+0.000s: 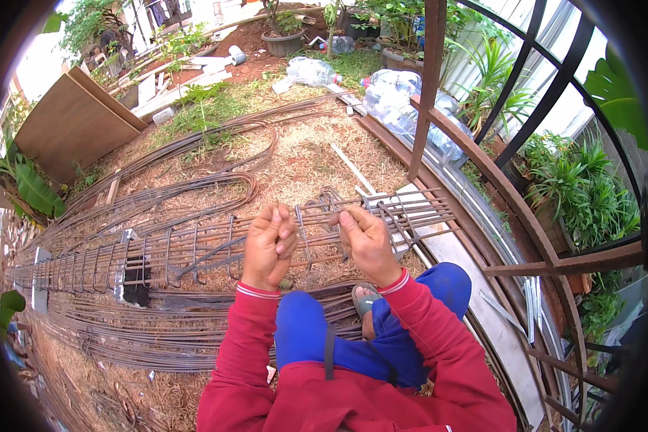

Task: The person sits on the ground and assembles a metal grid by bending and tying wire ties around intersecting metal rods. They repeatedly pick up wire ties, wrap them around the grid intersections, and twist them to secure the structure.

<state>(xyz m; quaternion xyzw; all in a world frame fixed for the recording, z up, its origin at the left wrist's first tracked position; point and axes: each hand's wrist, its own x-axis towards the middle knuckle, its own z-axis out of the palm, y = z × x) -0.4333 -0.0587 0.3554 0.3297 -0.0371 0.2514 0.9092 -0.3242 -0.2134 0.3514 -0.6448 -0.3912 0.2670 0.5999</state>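
Observation:
Both hands are raised over a long rebar cage, whose rusty bars and square stirrups stretch from the far left toward the right. My left hand is closed, fingers curled in and thumb pressed against them; anything in it is too thin or hidden to make out. Across a small gap, my right hand pinches thumb and forefinger together above the cage, and what it grips, if anything, does not show clearly. A dark tool-like bar lies slanting across the cage, left of my left hand.
Loose rebar bundles loop behind the cage, with more bars on the near side. A metal frame rises at right. Plastic bottles, a plywood sheet and a plant pot stand further back. My sandalled foot is beside the cage.

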